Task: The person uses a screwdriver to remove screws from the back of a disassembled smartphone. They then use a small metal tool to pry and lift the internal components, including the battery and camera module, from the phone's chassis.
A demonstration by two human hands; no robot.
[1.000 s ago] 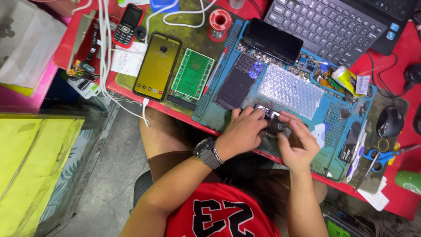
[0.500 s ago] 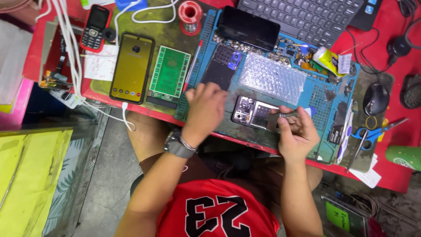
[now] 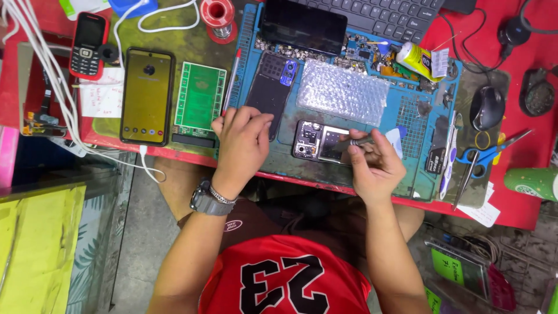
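Right hand (image 3: 376, 166) sits at the near edge of the blue work mat (image 3: 372, 180), fingers pinched together on a slim grey tool (image 3: 356, 141). Tool tip lies over the opened phone (image 3: 319, 142), which rests flat on the mat at 9 o'clock from that hand.

Left hand (image 3: 241, 142) is at 9 o'clock from the opened phone, fingers curled loosely, fingertips touching the lower end of the dark back cover (image 3: 270, 90); whether it grips anything I cannot tell. A wristwatch (image 3: 204, 200) is on that wrist.

Edges: both wrists cross the red table edge (image 3: 511, 218). Mat's left border runs just beside the left hand, with a red pen (image 3: 231, 78) lying along it.

Room: bare mat shows between the two hands and below the opened phone. At 12 o'clock from the opened phone, a sheet of bubble wrap (image 3: 343, 93) closes in; beyond it a black phone (image 3: 303, 26) sits face up. At 3 o'clock from the right hand, tweezers (image 3: 467, 180) and blue-handled scissors (image 3: 491, 152) crowd the mat's right border. At 9 o'clock from the left hand, off the mat, lie a green circuit board (image 3: 200, 96) and a yellow-screened phone (image 3: 147, 96).
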